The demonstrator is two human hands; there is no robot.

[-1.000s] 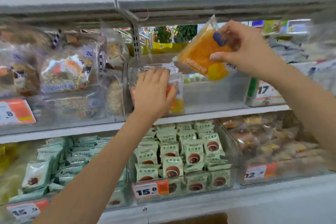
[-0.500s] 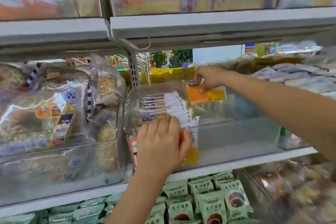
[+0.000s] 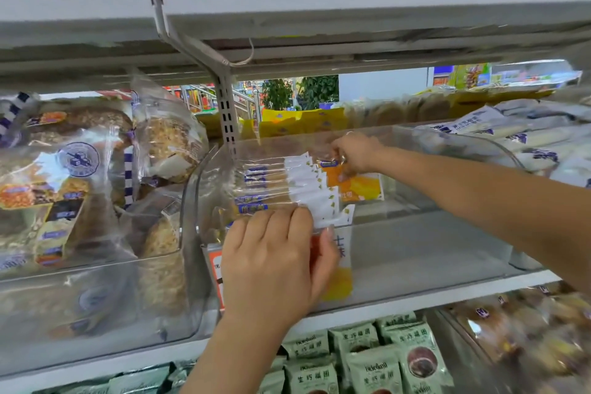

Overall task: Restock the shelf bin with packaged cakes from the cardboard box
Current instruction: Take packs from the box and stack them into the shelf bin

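The shelf (image 3: 399,301) is carrying the clear shelf bin (image 3: 415,246), which is sitting directly under both sets of fingers. Inside it, a row of packaged cakes (image 3: 278,182) is standing on edge, filling only the left part; the bin's right side is lying bare beyond the fingers. The cardboard box is not showing.

The left hand (image 3: 275,269) is pressing against the bin's front wall, its fingers (image 3: 287,227) lying fairly straight and close together, their tips touching the nearest packs over the rim, the thumb curling round the front pack's edge. The right hand (image 3: 355,153) is reaching in from the right, fingers narrow, pinching the top corner of an orange cake packet (image 3: 358,185) standing just behind the row, directly below those fingers.

The likely trouble: with bare space to the right, the row is only being braced by the left fingers, so easing off early could let the packs topple sideways. The slippery wrapper, pinched only at a corner, could also swing and land crooked.
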